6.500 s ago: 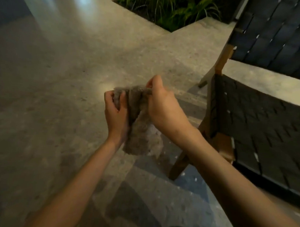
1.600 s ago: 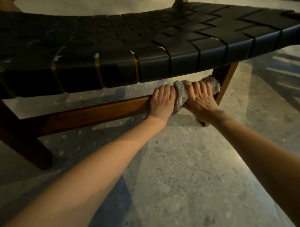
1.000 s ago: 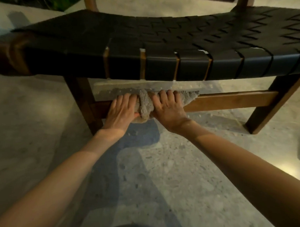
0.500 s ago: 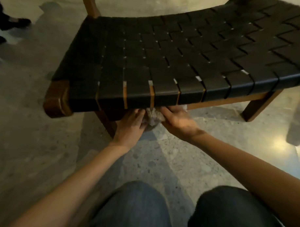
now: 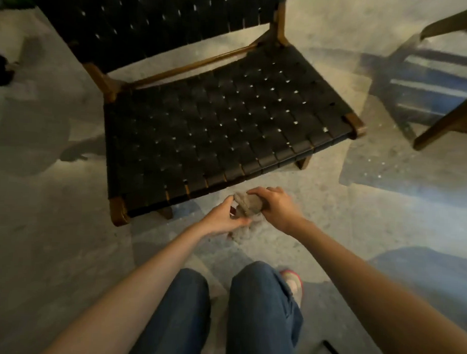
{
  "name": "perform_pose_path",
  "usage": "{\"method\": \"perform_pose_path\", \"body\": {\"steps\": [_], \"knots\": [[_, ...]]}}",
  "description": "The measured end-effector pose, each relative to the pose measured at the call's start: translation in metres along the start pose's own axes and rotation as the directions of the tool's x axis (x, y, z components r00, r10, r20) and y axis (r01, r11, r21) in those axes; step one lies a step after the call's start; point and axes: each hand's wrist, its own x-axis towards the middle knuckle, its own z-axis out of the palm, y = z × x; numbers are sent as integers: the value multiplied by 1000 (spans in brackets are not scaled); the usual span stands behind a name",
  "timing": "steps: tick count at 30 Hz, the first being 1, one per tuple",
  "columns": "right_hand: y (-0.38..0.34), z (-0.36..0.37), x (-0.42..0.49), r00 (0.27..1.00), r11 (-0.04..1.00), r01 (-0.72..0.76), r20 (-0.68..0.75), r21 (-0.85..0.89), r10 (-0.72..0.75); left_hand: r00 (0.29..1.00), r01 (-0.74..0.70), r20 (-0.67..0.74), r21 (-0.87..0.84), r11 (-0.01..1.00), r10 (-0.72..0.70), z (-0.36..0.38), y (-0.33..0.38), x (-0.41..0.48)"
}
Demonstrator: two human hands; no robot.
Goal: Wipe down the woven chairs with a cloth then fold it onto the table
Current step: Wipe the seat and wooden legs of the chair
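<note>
A low chair with a black woven seat (image 5: 215, 128) and brown wooden frame stands in front of me, its woven backrest (image 5: 153, 23) rising at the top. Just in front of the seat's front edge I hold a bunched grey-brown cloth (image 5: 248, 205) in the air, above the floor. My right hand (image 5: 275, 204) grips its upper part from the right. My left hand (image 5: 223, 219) holds its lower left part, and a loose end hangs below. Neither hand touches the chair.
The wooden frame of a second chair (image 5: 449, 115) stands at the right edge. The floor (image 5: 44, 249) is speckled grey stone with patches of light and shadow. My legs in blue jeans (image 5: 259, 310) and one shoe show at the bottom. A dark object (image 5: 0, 70) sits at the far left.
Both hands pulled the cloth out from the rail under the seat and now hold it in front of the chair. My view rose, so the whole seat and backrest show.
</note>
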Motion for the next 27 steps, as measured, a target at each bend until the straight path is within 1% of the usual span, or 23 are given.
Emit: {"method": "perform_pose_path", "body": {"steps": [2, 4, 7, 9, 11, 12, 13, 14, 15, 16, 17, 18, 19, 20, 21, 23, 24, 27], "knots": [[-9, -41, -32, 998, 999, -22, -66, 40, 25, 1000, -12, -8, -88, 996, 11, 1, 34, -24], [-17, -82, -63, 992, 998, -38, -120, 44, 43, 999, -30, -20, -154, 988, 27, 1, 69, -47], [-26, -136, -105, 986, 997, -68, -156, -33, 62, 995, -102, -37, -129, 986, 98, 2, 122, -83], [-26, -165, -128, 978, 997, -59, -204, -41, 49, 990, -140, -7, -135, 981, 141, 6, 154, -104], [-21, -186, -149, 955, 997, -78, -288, -5, 73, 983, -164, 48, -169, 972, 174, 12, 183, -119], [-17, -194, -159, 934, 993, -114, -337, 41, 121, 981, -173, 59, -178, 969, 186, 16, 196, -125], [-11, -199, -168, 903, 979, -166, -380, 119, 200, 980, -177, 62, -182, 967, 191, 21, 208, -128], [-6, -203, -175, 866, 946, -229, -396, 227, 305, 978, -183, 65, -186, 965, 198, 26, 219, -131], [-1, -206, -182, 830, 886, -290, -367, 362, 421, 977, -186, 71, -190, 964, 202, 32, 228, -133], [4, -209, -187, 796, 797, -328, -305, 507, 522, 976, -187, 78, -193, 963, 205, 37, 238, -135], [9, -212, -192, 772, 692, -340, -231, 637, 593, 975, -185, 88, -185, 965, 204, 42, 248, -136], [14, -216, -197, 760, 602, -344, -164, 721, 630, 975, -182, 99, -172, 968, 200, 46, 256, -137], [19, -222, -203, 763, 568, -349, -126, 745, 634, 973, -184, 113, -151, 971, 202, 48, 264, -137], [23, -228, -209, 781, 596, -357, -120, 719, 612, 970, -191, 129, -130, 973, 207, 50, 270, -138], [26, -235, -215, 808, 657, -355, -135, 665, 574, 966, -199, 147, -105, 974, 213, 51, 276, -139], [31, -251, -220, 873, 785, -309, -168, 537, 459, 960, -218, 169, -53, 974, 224, 48, 287, -140], [31, -261, -219, 903, 832, -272, -169, 483, 394, 957, -231, 178, -17, 973, 231, 46, 293, -141], [32, -289, -201, 968, 927, -175, -112, 330, 223, 937, -307, 214, 132, 942, 276, 41, 310, -140]]}}
